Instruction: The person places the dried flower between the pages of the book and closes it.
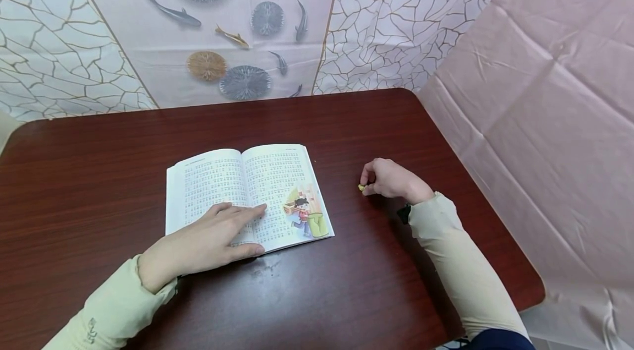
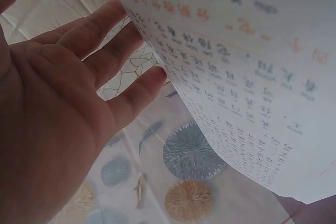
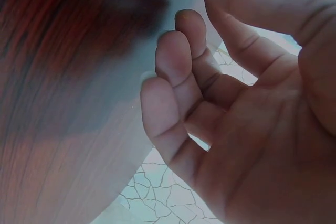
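Observation:
An open book (image 1: 208, 174) with printed text lies on the table, a coloured picture of a child on its right page. My left hand (image 1: 218, 234) rests across the lower part of the pages, fingers extended and thumb by the bottom edge. The left wrist view shows the palm (image 2: 58, 108) beside a raised-looking page (image 2: 252, 77). To the right of the book, my right hand (image 1: 391, 178) pinches a small yellow object (image 1: 361, 187) between thumb and finger, close over the table. Its kind is too small to tell. In the right wrist view the other fingers (image 3: 173, 56) are bent.
The dark red-brown wooden table (image 1: 307, 295) has rounded corners. Behind it hangs a patterned cloth (image 1: 277, 53) with fish and round shapes. A plain pinkish cloth (image 1: 555, 119) hangs along the right side. A small dark item (image 1: 404, 213) shows at the right cuff.

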The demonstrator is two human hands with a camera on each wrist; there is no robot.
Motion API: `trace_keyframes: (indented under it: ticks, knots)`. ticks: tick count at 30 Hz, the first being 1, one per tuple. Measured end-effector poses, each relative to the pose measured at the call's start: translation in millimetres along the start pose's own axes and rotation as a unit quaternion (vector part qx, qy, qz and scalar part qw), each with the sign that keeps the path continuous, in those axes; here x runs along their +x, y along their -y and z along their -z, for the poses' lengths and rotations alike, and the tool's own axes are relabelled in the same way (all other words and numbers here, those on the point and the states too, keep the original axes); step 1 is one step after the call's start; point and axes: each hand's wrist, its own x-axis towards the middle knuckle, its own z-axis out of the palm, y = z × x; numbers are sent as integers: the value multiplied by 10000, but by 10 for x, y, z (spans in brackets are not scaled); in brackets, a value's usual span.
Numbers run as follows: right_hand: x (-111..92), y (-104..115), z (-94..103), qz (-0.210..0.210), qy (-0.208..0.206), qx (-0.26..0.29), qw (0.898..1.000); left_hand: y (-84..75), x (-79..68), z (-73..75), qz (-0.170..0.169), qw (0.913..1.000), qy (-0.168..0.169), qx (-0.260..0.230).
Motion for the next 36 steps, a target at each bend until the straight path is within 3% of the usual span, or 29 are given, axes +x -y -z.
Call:
trace_keyframes:
  ticks: [8, 17, 29, 36]
  knots:
    - [-8, -1, 15, -7, -8, -213, 9998, -8, 7, -15, -14, 10000, -10, 7]
    - [-36, 65, 27, 113, 27, 6, 9999, -33, 9, -3, 42, 10000, 34, -5]
    - [-18, 380, 51, 1137, -292, 643, 9910, -46, 13, 3, 79, 9999, 56, -32]
    - [100, 631, -17, 1632, -165, 885, 9825, -40, 7, 0, 73, 10000, 25, -3]
